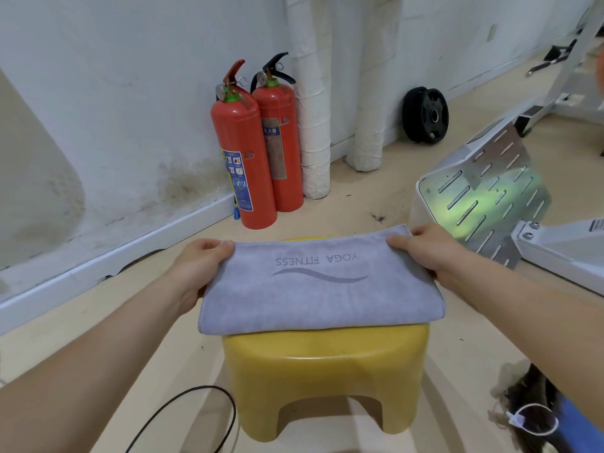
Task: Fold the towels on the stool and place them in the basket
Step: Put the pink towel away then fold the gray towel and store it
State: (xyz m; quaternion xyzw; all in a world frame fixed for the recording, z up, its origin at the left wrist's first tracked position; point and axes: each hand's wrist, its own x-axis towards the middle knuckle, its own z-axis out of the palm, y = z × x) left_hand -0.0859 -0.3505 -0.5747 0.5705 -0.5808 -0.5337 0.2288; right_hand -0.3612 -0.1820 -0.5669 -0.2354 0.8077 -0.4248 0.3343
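A grey towel [322, 299] printed "YOGA FITNESS" lies folded on top of a yellow plastic stool [323, 371] in the middle of the view. My left hand [196, 266] pinches the towel's far left corner. My right hand [428, 248] pinches its far right corner. Both far corners are held just above the stool's back edge, and the near folded edge overhangs the stool's front. No basket is in view.
Two red fire extinguishers [258, 148] stand against the white wall behind the stool. A metal gym-machine footplate [487, 197] sits to the right. A black weight plate [425, 114] leans on the wall. A black cable [196, 416] loops on the floor at front left.
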